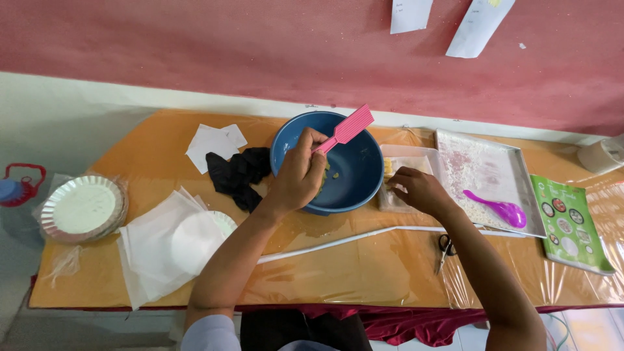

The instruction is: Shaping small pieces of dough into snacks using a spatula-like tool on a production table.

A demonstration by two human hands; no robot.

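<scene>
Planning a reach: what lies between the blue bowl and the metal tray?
In the head view, a clear plastic container with the right hand on it.

Green printed leaflet (571, 224): rectangular, lies flat on the table (338, 273) at 3 o'clock, near the right edge; it shows small round pictures on green. Two white paper notes are fixed to the red wall at 12 to 1 o'clock: one upright rectangle (410, 14), one tilted strip (479, 26). Clear plastic wrapping (58, 260) surrounds the foil plate stack (81, 208) at 9 o'clock.
</scene>
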